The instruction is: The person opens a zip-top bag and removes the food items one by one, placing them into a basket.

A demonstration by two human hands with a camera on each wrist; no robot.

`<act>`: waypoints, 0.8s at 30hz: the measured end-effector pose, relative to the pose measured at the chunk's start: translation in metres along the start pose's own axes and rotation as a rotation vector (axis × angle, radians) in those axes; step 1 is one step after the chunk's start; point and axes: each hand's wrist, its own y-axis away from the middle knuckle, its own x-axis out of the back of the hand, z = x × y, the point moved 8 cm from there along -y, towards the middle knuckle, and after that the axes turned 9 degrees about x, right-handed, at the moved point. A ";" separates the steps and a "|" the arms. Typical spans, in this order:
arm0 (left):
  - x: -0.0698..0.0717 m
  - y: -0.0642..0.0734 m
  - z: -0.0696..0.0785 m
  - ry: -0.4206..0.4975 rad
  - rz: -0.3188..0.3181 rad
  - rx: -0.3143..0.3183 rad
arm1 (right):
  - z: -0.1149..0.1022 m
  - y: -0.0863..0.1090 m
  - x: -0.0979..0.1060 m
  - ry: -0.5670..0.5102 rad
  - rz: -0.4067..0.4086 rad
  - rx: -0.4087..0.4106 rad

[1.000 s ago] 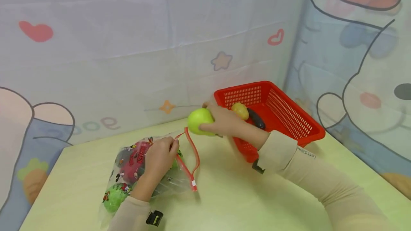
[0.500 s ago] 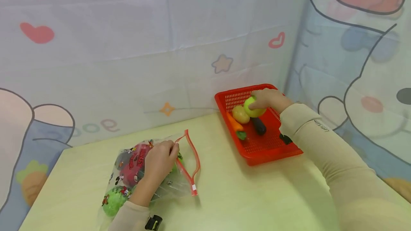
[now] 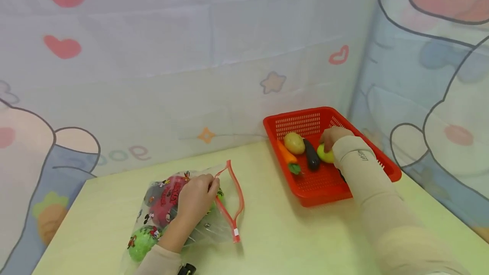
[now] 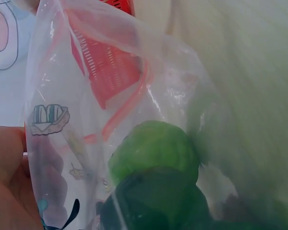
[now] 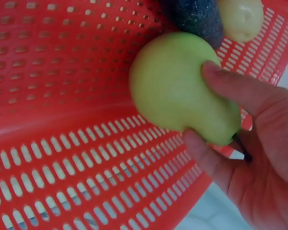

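Observation:
My right hand (image 3: 337, 135) is inside the red plastic basket (image 3: 305, 201), gripping a yellow-green pear (image 5: 175, 84) between thumb and fingers. In the right wrist view the pear's dark stem points toward the palm. On the left, my left hand (image 3: 195, 196) pinches the edge of a clear zip bag (image 3: 215, 231) with a red zip strip, whose mouth gapes to the right. Through the printed plastic show a light green round thing (image 4: 153, 146), a darker green one (image 4: 153, 201) and a reddish one (image 3: 162, 207).
A potato (image 3: 294, 143), a carrot (image 3: 285, 152) and a dark eggplant (image 3: 311, 155) lie at the basket's left side. Basket and bag stand apart on a pale yellow table (image 3: 263, 232). A cartoon-printed cloth (image 3: 153, 96) hangs behind and at the right.
My right hand has carried the pear from beside the bag's mouth rightward, then down into the basket beside the eggplant. My left hand keeps its hold on the bag. The head view has shifted slightly.

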 end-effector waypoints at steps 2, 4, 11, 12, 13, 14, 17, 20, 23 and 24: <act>0.001 0.000 0.001 0.006 0.005 0.001 | -0.005 -0.002 0.002 0.001 0.025 0.026; 0.002 -0.001 0.002 0.015 0.009 0.003 | -0.011 -0.001 0.007 0.024 0.031 0.047; 0.010 -0.010 0.005 -0.003 0.014 -0.016 | -0.023 0.002 0.026 0.068 0.047 0.081; 0.011 -0.011 0.006 -0.009 0.013 -0.020 | -0.025 0.000 0.028 0.072 0.056 0.085; 0.011 -0.012 0.006 -0.014 0.013 -0.024 | -0.027 -0.001 0.030 0.079 0.069 0.089; 0.012 -0.012 0.006 -0.017 0.013 -0.026 | -0.029 -0.002 0.032 0.079 0.084 0.087; 0.010 -0.011 0.007 -0.018 0.004 -0.023 | -0.044 -0.002 0.042 0.106 0.140 0.102; 0.010 -0.010 0.007 -0.013 0.014 -0.028 | -0.077 0.007 0.055 0.142 0.218 0.185; 0.013 -0.009 0.007 -0.013 0.040 -0.042 | -0.119 0.025 0.066 0.155 0.283 0.293; 0.014 -0.009 0.008 -0.011 0.047 -0.045 | -0.133 0.032 0.069 0.154 0.293 0.329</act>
